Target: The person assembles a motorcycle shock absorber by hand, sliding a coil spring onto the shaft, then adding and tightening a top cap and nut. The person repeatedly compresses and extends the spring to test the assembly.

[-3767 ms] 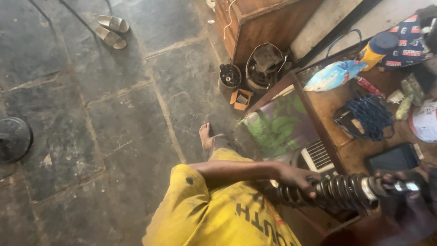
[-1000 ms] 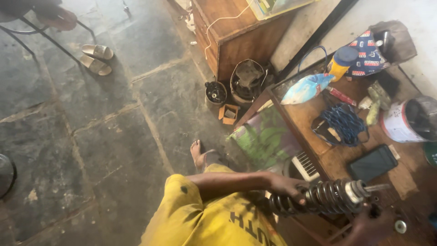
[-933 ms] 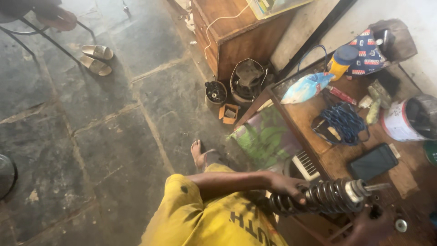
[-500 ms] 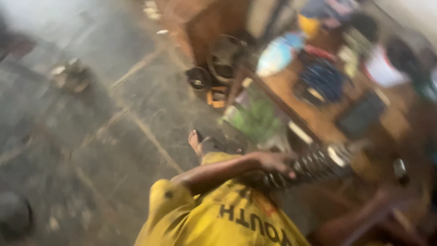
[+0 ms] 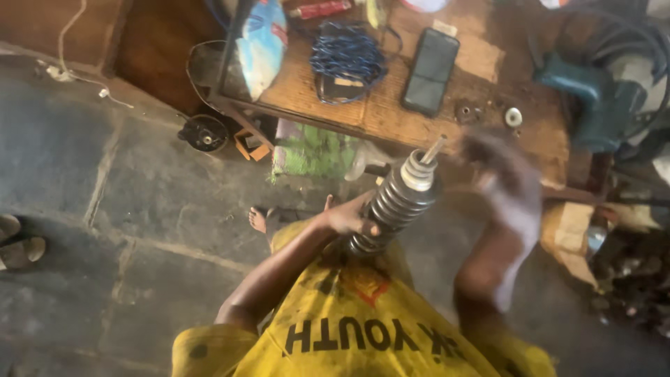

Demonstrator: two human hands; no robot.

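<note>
Dull metal coil spring (image 5: 394, 206); rough wooden table (image 5: 481, 84).

**Stone floor, cluttered wooden bench**

We stand on a floor of large grey stone slabs (image 5: 105, 209) with pale joints; ahead of us a worn wooden workbench (image 5: 481, 66) carries a dark phone (image 5: 430, 71), a coil of blue cord (image 5: 347, 52) and a teal power tool (image 5: 593, 98); daylight falls softly; a sandal (image 5: 17, 244) lies at the left edge.

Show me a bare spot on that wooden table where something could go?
Bare wood shows on the wooden table between the black phone and the teal power tool, above the small washers. The left end is crowded by the blue coiled cord and blue plastic bag.
</note>
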